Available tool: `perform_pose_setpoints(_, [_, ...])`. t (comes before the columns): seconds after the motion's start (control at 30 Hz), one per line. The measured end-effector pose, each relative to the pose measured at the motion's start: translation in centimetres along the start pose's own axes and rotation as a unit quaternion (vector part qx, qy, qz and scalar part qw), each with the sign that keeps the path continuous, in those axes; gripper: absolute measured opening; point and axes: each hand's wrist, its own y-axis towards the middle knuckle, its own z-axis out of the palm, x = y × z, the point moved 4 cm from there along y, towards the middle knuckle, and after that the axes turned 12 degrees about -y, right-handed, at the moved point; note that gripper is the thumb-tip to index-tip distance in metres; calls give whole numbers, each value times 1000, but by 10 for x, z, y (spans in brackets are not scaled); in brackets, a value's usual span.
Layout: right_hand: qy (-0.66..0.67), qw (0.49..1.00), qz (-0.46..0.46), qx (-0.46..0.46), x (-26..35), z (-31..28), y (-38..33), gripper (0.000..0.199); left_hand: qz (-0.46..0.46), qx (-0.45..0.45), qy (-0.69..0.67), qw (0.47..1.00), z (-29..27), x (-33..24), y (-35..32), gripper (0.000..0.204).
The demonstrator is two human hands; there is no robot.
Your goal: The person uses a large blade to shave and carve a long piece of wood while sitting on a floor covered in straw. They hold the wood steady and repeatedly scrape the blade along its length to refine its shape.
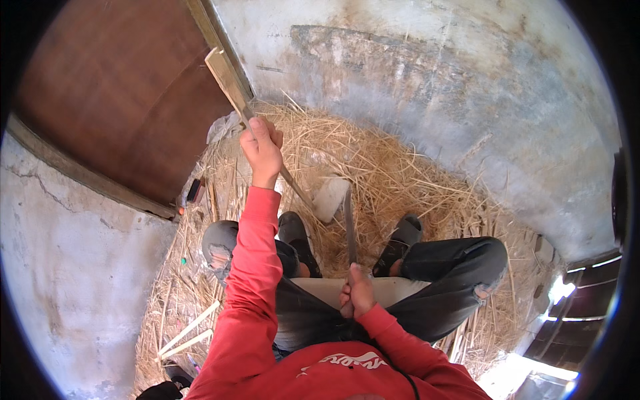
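Note:
My left hand [263,148], arm stretched forward, is closed round a long bamboo strip [229,79]. Its broad, pale end points up and away; the narrower end slants down toward a whitish block [331,200] on the straw. In front of my lap, my right hand [359,291] grips the handle of a long-bladed knife [350,230]. The dark blade stands pointing away from me, its tip close to the block's right side. Blade and bamboo are apart.
Loose straw and shavings [400,173] cover the floor between my feet. Pale split strips [190,333] lie at the lower left. A plastered wall [440,87] curves ahead, with a brown door panel [113,93] at the upper left. A small dark object [195,191] lies near the door.

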Motion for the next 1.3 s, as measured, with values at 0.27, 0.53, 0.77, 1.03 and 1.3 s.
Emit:
perform_pose_setpoints(0.27, [-30, 964, -257, 65, 126, 21, -39, 41, 4, -52, 48, 997, -11, -5, 3, 55])
perform_pose_setpoints(0.53, [-57, 931, -350, -85, 141, 5, -53, 28, 47, -203, -234, 950, -37, -90, 12, 65])
perform_pose_setpoints(0.77, [50, 862, -468, -187, 233, -11, -69, 38, 8, -227, -443, 867, -74, -60, -1, 66])
perform_pose_setpoints(1.03, [178, 700, -665, -191, 333, -25, -107, 21, -221, -141, -338, 904, -79, 7, -10, 61])
perform_pose_setpoints(1.3, [36, 648, -756, -90, 351, -10, -129, 26, -82, -286, 396, 869, -60, 27, -35, 84])
